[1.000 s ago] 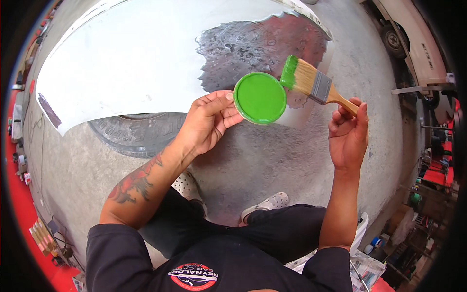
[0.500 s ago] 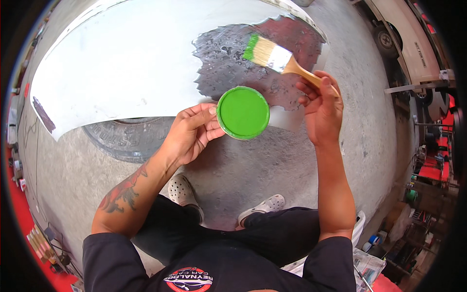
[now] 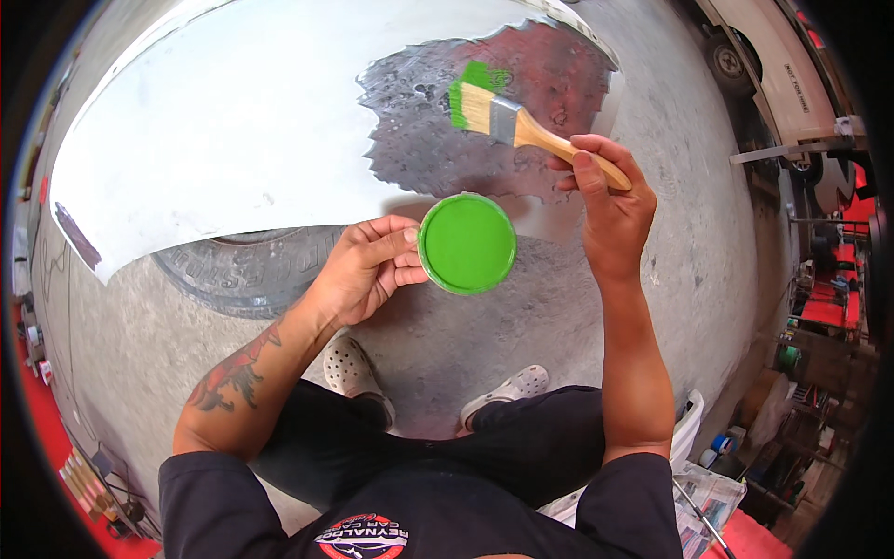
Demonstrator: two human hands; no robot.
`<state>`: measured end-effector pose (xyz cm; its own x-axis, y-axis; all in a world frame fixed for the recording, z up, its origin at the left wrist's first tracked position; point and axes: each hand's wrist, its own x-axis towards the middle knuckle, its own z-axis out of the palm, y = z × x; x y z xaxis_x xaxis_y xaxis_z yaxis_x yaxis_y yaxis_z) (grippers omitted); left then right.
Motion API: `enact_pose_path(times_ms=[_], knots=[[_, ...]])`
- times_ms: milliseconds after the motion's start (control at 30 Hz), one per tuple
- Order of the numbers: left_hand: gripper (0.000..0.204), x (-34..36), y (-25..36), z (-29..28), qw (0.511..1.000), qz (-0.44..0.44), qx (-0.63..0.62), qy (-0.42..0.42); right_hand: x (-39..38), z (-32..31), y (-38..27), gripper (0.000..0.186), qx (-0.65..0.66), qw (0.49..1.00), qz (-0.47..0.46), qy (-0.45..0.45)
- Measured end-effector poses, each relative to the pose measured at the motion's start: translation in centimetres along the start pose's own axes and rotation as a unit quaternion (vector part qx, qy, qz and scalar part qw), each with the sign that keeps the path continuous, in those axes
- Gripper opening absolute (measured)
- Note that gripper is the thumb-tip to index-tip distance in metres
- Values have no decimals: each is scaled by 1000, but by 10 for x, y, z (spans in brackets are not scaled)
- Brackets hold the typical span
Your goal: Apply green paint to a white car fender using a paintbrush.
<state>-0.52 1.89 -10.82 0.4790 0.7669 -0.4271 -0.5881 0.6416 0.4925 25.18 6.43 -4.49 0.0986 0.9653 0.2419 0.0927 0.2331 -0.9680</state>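
Between the thumb and fingers of my left hand is a round can of green paint, its open top facing me. My right hand grips the wooden handle of a flat paintbrush, whose pale bristles end in wet green tips. The bristles lie at the dark, ragged-edged bare patch on a white car body panel. A small green paint smear shows on that patch just beyond the bristles. Whether the tips still touch the surface I cannot tell.
A tyre sits beneath the panel at the left. My clogs rest on the concrete floor. A pale vehicle stands at the far right, with cluttered shelving below it. Newspaper lies at the lower right.
The brush has moved slightly left and nearer, and a green smear now shows on the dark patch. The paint can sits a little lower in view.
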Motion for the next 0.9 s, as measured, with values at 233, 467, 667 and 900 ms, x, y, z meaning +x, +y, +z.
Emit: enact_pose_path(times_ms=[233, 467, 667, 900], knots=[[18, 1, 4, 0, 1000, 2, 8, -16, 3, -34, -15, 19, -94, 991, -51, 83], [18, 9, 3, 8, 999, 8, 14, -31, 16, -26, 1, 23, -157, 985, -51, 52], [17, 14, 6, 4, 999, 35, 29, 16, 9, -50, -33, 20, -122, 981, -53, 140], [17, 25, 7, 18, 995, 87, -3, 50, -3, -28, -59, 19, -37, 998, 36, 22]])
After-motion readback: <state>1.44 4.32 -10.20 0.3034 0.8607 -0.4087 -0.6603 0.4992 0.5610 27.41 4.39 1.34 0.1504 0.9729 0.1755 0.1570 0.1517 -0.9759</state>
